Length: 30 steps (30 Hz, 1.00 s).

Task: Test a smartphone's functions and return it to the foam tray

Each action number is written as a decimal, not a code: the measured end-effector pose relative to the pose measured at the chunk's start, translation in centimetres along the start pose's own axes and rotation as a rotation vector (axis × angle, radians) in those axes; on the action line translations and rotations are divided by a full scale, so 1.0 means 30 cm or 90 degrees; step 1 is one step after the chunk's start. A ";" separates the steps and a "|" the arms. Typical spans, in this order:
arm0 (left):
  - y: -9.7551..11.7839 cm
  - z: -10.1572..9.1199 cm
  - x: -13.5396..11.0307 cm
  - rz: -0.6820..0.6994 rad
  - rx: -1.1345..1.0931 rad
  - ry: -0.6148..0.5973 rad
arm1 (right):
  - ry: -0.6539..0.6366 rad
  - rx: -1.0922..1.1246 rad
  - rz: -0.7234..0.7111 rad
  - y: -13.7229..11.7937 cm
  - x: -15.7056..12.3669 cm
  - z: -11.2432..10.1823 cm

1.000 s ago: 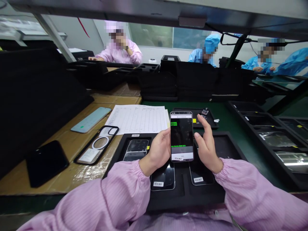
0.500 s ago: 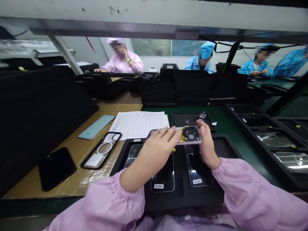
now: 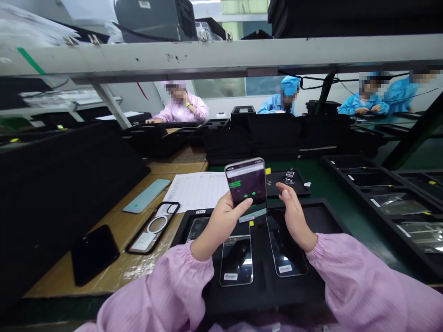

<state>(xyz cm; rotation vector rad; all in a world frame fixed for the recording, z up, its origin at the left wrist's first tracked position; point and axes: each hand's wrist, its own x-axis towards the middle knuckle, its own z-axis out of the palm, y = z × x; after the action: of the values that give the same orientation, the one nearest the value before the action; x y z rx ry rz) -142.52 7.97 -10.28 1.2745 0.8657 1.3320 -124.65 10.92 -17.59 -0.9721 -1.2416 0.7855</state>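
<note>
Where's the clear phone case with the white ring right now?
The clear phone case lies on the brown board, left of the black tray, between the dark phone and the paper sheet.

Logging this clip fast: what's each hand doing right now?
Left hand: closed on the lit phone, held upright above the black tray.
Right hand: open, empty, beside the phone.

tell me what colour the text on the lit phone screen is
Green, on a dark screen. The head view shows it on the phone held up in the left hand.

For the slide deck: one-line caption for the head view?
Left hand holds a lit phone above a black tray; right hand open beside it.
</note>
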 end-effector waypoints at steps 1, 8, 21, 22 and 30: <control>-0.006 -0.006 0.003 0.026 0.057 0.005 | -0.007 0.000 -0.007 -0.005 -0.002 0.000; -0.011 -0.034 0.008 0.061 0.244 -0.038 | -0.037 -0.010 -0.023 -0.008 -0.005 -0.003; 0.045 -0.097 0.033 0.176 0.415 0.013 | 0.008 -0.015 0.005 -0.009 0.003 -0.003; 0.034 -0.105 0.044 0.124 0.363 0.023 | 0.009 -0.013 0.007 -0.009 0.003 -0.003; -0.037 -0.078 0.055 -0.190 -0.118 -0.017 | -0.138 0.086 0.072 -0.012 -0.023 0.012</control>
<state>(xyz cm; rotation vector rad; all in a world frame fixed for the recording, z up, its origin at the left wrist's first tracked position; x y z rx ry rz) -144.38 10.15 -11.38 0.9751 0.8549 1.1265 -125.15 10.21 -17.52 -0.8695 -1.3077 1.0725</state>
